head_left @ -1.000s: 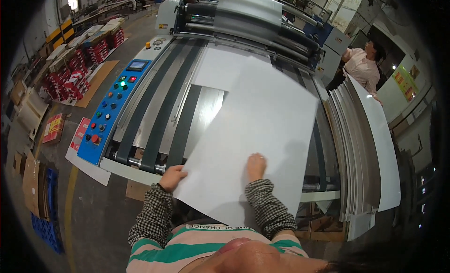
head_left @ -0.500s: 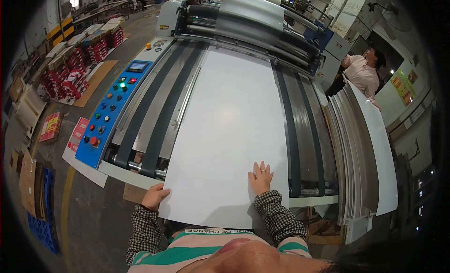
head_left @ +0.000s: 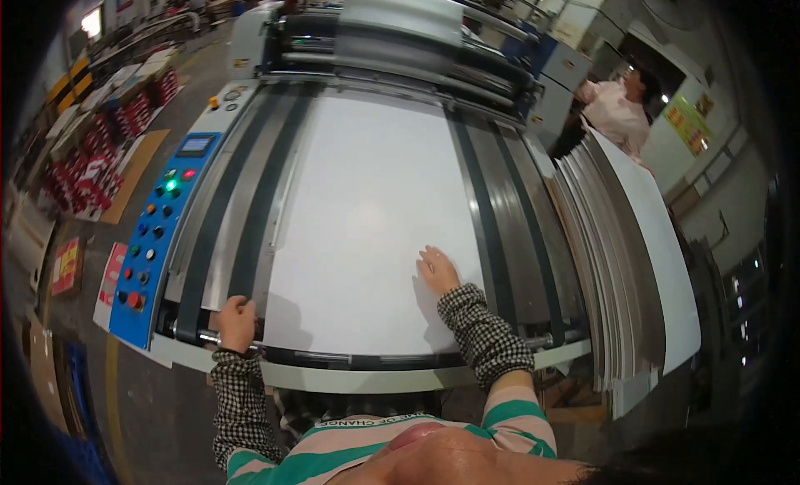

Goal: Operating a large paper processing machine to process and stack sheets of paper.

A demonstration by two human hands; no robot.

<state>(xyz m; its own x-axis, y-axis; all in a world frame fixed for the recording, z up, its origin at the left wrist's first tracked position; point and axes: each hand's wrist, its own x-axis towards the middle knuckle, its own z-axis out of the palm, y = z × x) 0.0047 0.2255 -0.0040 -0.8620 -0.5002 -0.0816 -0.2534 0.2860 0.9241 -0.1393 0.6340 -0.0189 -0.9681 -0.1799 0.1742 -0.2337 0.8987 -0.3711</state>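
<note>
A large white sheet lies along the belts of a feeding machine, its far end under the rollers. Just left of the sheet's near left corner, my left hand hovers over the belt end. Its fingers are loosely bent and it holds nothing. My right hand is over the right part of the sheet, open, fingers pointing away from me; whether it touches the paper I cannot tell. Checked sleeve covers wrap both my forearms.
A blue control panel with buttons runs along the left side. Film-covered rollers cross the far end. To the right stands a tall stack of sheets, with another person behind it. Bundled stacks sit on the floor at left.
The sheet has slid away from me toward the rollers, uncovering the near rail. My left hand has let go of its edge and moved left; my right hand has shifted forward.
</note>
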